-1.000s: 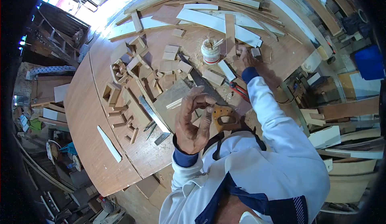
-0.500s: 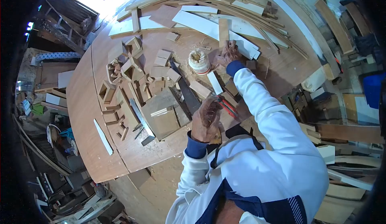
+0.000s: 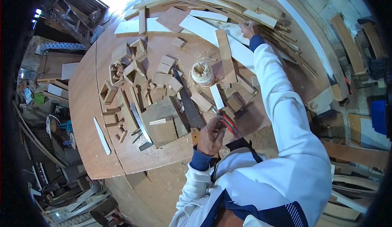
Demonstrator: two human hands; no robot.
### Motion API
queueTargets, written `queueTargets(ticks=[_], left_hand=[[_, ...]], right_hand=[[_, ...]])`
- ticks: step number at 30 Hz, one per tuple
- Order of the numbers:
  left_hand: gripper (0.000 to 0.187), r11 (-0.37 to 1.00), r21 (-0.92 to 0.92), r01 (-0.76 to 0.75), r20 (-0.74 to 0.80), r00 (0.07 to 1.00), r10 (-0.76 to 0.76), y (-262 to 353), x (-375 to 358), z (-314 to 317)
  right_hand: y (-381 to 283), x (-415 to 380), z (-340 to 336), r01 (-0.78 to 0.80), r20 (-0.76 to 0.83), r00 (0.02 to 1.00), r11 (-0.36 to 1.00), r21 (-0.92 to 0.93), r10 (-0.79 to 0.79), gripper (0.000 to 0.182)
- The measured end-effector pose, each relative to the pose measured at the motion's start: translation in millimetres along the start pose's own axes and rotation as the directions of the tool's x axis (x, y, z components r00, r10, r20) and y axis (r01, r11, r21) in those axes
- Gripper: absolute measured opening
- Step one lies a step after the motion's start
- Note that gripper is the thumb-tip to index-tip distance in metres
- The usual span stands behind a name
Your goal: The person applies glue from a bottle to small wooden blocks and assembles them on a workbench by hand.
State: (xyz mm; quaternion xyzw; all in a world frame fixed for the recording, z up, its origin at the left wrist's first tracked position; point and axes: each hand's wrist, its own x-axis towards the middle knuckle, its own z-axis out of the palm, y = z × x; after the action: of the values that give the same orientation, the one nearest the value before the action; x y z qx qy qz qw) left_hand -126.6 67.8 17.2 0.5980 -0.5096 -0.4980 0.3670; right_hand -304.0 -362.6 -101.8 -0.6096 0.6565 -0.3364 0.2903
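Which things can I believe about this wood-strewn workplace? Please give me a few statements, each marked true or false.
1. The person's right hand, in a navy-cuffed white sleeve, is at the pile of long white and brown boards. True.
2. The person's left hand reaches farther from the body than the right hand. False: the left hand is close to the body, and the right hand is stretched farther out.
3. A round white tub with a red band stands upright on the brown wooden table. True.
4. The long, tapered white strip leans against the tub. False: it lies flat near the table's left edge, away from the tub.
5. A dark-bladed handsaw lies on the table. True.
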Motion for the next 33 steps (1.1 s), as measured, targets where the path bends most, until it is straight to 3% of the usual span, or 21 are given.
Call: queueTargets(ticks=[2, 3, 5, 6, 9, 10, 11, 12, 13, 15, 17, 19, 21, 25, 27, 28, 29, 31, 32, 33], left_hand=[[0.036, 0.998, -0.013, 0.058, 0.007, 0.998, -0.058, -3, 1, 5], [0.036, 0.998, -0.016, 0.064, 0.000, 0.998, -0.064, -2, 2, 6], [0.037, 0.998, 0.030, 0.059, 0.013, 0.998, -0.060, -1, 7, 7], [0.037, 0.998, 0.029, 0.063, 0.007, 0.998, -0.063, -3, 10, 7], [0.035, 1.000, 0.001, 0.026, 0.024, 0.999, -0.026, -5, 23, 10], [0.034, 0.996, -0.078, 0.033, 0.046, 0.999, -0.030, 1, 33, 11], [0.033, 0.987, -0.156, 0.037, 0.068, 0.997, -0.027, 5, 44, 14], [0.031, 0.947, -0.318, 0.044, 0.074, 0.997, -0.021, -9, 60, 22], [0.031, 0.946, -0.322, 0.036, 0.073, 0.997, -0.013, -2, 76, 26], [0.029, 0.920, -0.390, 0.025, 0.104, 0.994, 0.017, 13, 105, 30], [0.027, 0.896, -0.443, -0.017, 0.073, 0.996, 0.055, 15, 121, 38], [0.028, 0.874, -0.485, -0.007, 0.092, 0.994, 0.059, 15, 131, 42], [0.028, 0.875, -0.484, -0.013, 0.078, 0.995, 0.057, 14, 132, 46], [0.027, 0.860, -0.510, 0.036, 0.107, 0.994, 0.022, 10, 131, 49], [0.027, 0.831, -0.555, 0.043, 0.114, 0.993, 0.024, 11, 131, 51], [0.027, 0.826, -0.561, 0.049, 0.118, 0.993, 0.022, 12, 131, 51], [0.027, 0.822, -0.566, 0.055, 0.124, 0.992, 0.018, 14, 131, 51], [0.027, 0.804, -0.592, 0.050, 0.130, 0.991, 0.034, 18, 130, 53], [0.027, 0.803, -0.596, 0.033, 0.135, 0.989, 0.060, 18, 130, 54], [0.028, 0.800, -0.600, 0.016, 0.140, 0.987, 0.085, 19, 130, 55]], right_hand=[[-6, 14, 0, 0.156, -0.118, 0.975, 0.961, -0.228, -0.186, 0.036], [-16, 15, -5, 0.160, -0.109, 0.976, 0.961, -0.227, -0.189, 0.036], [-39, 12, -15, -0.008, -0.115, 0.993, 0.979, -0.204, -0.016, 0.040], [-36, 14, -15, 0.129, -0.179, 0.971, 0.980, -0.154, -0.157, 0.042], [-33, 27, -20, 0.074, -0.178, 0.979, 0.985, -0.159, -0.102, 0.045], [-34, 32, -27, -0.045, -0.026, 0.999, 0.982, -0.182, 0.041, 0.048], [-34, 30, -27, -0.042, -0.027, 0.999, 0.982, -0.185, 0.037, 0.048], [-38, 17, -29, 0.030, -0.162, 0.983, 0.952, -0.303, -0.083, 0.052], [-39, 14, -30, 0.081, -0.279, 0.936, 0.902, -0.424, -0.215, 0.056], [-40, 20, -30, 0.107, -0.305, 0.910, 0.870, -0.480, -0.281, 0.065], [-47, 24, -36, 0.150, -0.347, 0.814, 0.745, -0.650, -0.466, 0.068], [-38, 38, -39, 0.182, -0.289, 0.828, 0.719, -0.671, -0.480, 0.064], [-28, 51, -37, 0.162, -0.111, 0.917, 0.610, -0.776, -0.383, 0.059], [-32, 41, -54, 0.244, -0.070, 0.889, 0.597, -0.764, -0.453, 0.049], [-41, 28, -66, 0.260, 0.003, 0.945, 0.747, -0.611, -0.326, 0.046], [-51, 2, -75, 0.293, -0.094, 0.922, 0.837, -0.461, -0.375, 0.038], [-40, -5, -78, 0.292, -0.096, 0.921, 0.835, -0.466, -0.376, 0.038], [-16, -17, -82, 0.471, -0.122, 0.841, 0.825, -0.312, -0.527, 0.034], [-9, -29, -85, 0.470, -0.127, 0.840, 0.824, -0.317, -0.528, 0.034], [-6, -51, -91, 0.444, -0.164, 0.870, 0.883, -0.151, -0.465, 0.034]])
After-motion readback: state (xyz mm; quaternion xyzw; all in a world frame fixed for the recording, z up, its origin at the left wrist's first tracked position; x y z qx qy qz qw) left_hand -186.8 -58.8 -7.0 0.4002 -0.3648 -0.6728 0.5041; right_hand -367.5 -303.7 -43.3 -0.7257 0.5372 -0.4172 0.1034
